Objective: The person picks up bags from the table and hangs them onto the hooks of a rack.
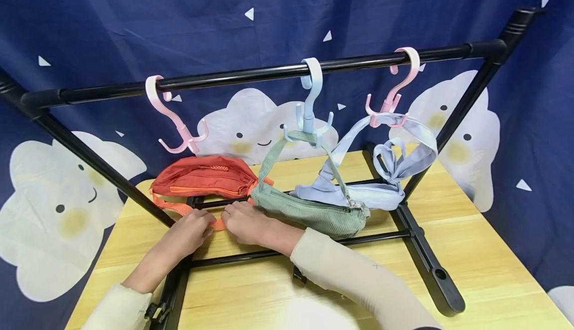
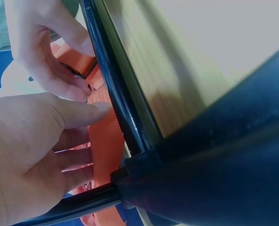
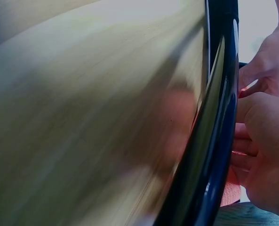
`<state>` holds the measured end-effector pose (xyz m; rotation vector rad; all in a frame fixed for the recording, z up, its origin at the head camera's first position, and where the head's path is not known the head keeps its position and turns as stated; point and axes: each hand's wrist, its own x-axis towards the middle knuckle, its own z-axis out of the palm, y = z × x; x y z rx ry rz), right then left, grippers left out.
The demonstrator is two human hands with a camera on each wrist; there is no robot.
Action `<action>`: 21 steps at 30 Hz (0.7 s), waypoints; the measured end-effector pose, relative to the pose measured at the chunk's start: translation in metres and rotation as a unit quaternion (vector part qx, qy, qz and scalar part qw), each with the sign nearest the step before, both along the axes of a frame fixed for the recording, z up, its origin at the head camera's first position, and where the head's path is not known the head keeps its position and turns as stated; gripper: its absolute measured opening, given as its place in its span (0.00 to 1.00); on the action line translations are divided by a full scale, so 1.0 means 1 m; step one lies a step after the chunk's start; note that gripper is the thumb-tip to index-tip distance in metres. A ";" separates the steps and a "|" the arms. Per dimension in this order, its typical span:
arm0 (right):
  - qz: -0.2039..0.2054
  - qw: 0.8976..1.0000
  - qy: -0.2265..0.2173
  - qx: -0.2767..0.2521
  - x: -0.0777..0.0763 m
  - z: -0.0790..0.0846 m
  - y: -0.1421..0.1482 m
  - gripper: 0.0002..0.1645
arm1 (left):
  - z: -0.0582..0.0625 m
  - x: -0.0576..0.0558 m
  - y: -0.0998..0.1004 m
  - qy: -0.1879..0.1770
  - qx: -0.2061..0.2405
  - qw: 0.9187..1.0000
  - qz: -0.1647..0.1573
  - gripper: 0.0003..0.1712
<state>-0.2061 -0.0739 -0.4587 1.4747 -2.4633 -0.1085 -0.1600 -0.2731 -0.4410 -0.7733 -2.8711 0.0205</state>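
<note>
A red waist bag (image 1: pixel 204 176) lies on the rack's lower bars at the left, below a pink hook (image 1: pixel 175 125) with nothing on its prongs. Its orange strap (image 1: pixel 218 224) runs forward to both hands. My left hand (image 1: pixel 193 228) pinches the strap between thumb and fingers. Close beside it, my right hand (image 1: pixel 246 223) grips the strap by a dark buckle (image 2: pixel 80 70), seen in the left wrist view. A green corduroy bag (image 1: pixel 309 210) hangs from the blue hook (image 1: pixel 309 100), just right of my right hand. Bars partly block the right wrist view.
The black rack's top bar (image 1: pixel 251 74) spans above the hands. Low crossbars (image 1: pixel 255 256) and feet (image 1: pixel 428 265) stand on the wooden table (image 1: pixel 242 295). A light blue bag (image 1: pixel 358 196) hangs from another pink hook (image 1: pixel 394 90) at right. Behind is a navy curtain (image 1: pixel 188 16).
</note>
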 end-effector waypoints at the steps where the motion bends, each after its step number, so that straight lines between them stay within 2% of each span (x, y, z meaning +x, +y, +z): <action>1: 0.001 1.000 0.001 0.000 0.000 0.000 0.000 0.12 | 0.000 0.000 0.000 -0.001 -0.001 1.000 0.000 0.09; 10: -0.009 1.000 0.003 0.023 0.001 -0.001 -0.005 0.12 | 0.003 0.000 0.002 -0.016 0.007 1.000 0.003 0.10; 21: -0.044 0.998 -0.009 0.039 -0.001 -0.004 -0.006 0.12 | 0.010 0.003 0.004 -0.066 0.019 0.997 0.027 0.10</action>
